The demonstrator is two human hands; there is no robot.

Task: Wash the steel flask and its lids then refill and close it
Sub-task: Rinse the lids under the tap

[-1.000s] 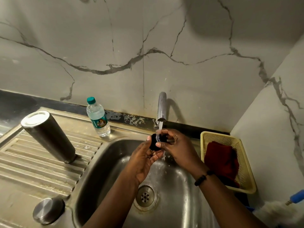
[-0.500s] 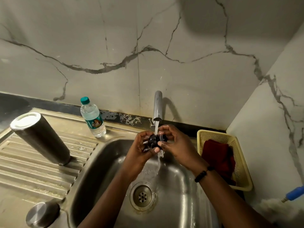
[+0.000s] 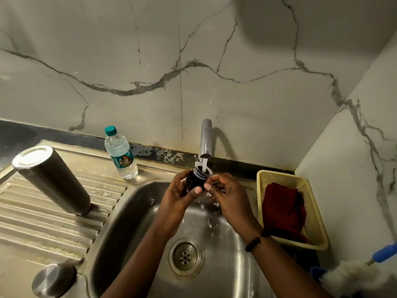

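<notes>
Black inner lid [image 3: 194,181] under running tap [image 3: 205,140], above sink [image 3: 137,214]; gripped by left hand [image 3: 178,195] with curled fingers, pinched at its near edge by right hand [image 3: 225,195]. Steel flask [image 3: 51,179] inverted, mouth down, on ribbed drainboard [image 3: 43,222], well apart from hands; steel outer lid [image 3: 53,280] at sink's near-left corner. Water bottle [image 3: 120,153] upright behind; yellow basket [image 3: 313,211] with red cloth [image 3: 283,211] right of sink.
</notes>
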